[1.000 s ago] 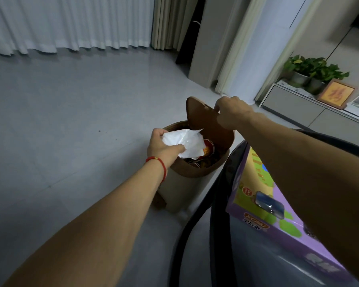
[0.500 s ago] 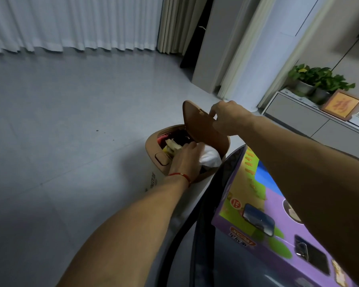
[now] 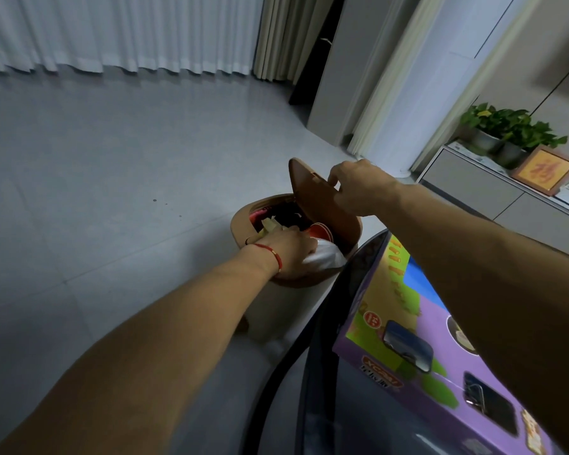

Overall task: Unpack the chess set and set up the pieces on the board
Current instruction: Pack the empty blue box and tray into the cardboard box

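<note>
A brown-rimmed waste bin (image 3: pixel 240 221) stands on the floor beside a dark table. My right hand (image 3: pixel 358 188) grips the bin's raised brown lid (image 3: pixel 312 195) at its upper edge and holds it upright. My left hand (image 3: pixel 286 247), with a red string at the wrist, is down inside the bin's mouth, fingers on a crumpled white plastic wrapper (image 3: pixel 326 257) that lies on the rubbish. Whether the fingers still pinch the wrapper is hidden. A purple and green chess set box (image 3: pixel 404 326) lies on the table under my right forearm.
The dark round table (image 3: pixel 312 362) fills the lower right. A low grey cabinet (image 3: pixel 473 185) at the right carries potted plants (image 3: pixel 506 129) and a framed picture (image 3: pixel 546 169). White curtains (image 3: pixel 112 31) hang along the back wall above grey floor tiles.
My left hand has gone from above the bin down into its mouth with the white wrapper, pushing it in. My right hand keeps the lid raised.
</note>
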Demonstrator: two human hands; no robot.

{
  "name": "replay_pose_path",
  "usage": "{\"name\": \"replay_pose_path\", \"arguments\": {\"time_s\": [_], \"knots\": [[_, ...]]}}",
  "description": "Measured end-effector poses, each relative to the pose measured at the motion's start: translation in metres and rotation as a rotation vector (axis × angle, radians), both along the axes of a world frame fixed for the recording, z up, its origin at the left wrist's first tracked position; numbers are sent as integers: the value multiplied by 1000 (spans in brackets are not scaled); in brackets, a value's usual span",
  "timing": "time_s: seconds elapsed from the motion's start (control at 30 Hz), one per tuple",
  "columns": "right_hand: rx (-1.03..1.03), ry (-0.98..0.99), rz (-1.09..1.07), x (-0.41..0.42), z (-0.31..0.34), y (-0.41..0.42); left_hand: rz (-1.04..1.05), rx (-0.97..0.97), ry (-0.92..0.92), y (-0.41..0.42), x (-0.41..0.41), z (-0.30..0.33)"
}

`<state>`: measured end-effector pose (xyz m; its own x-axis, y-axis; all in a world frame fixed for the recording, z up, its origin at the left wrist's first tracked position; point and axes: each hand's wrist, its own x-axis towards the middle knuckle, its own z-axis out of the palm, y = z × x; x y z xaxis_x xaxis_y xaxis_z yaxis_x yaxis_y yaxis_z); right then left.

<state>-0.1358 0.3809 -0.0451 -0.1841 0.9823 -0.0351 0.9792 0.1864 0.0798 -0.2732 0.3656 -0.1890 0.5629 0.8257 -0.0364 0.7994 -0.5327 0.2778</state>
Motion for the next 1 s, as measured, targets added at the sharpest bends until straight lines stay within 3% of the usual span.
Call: {"name": "replay_pose_path", "arguments": {"time_s": [0.2,0.33,0.5,0.63,0.73,1.0], "knots": [[-48,12,2,-12,-4,-9,248,-37,-73,-15,-5,-9],[-73,21,5,-21,-14,-17,209,51,-42,-27,-6,-6],[-121,-21,-33,-43,-31,-29,203,1,-350,-43,-23,-8],[-243,-98,-127,-61,-51,-37,195,215,-525,-75,-66,-17],[-268,-44,-178,-75,-68,-51,250,263,-479,-98,-102,-23],[-456,-28,-319,-109,-104,-66,410,124,-351,-135,-147,-31]]}}
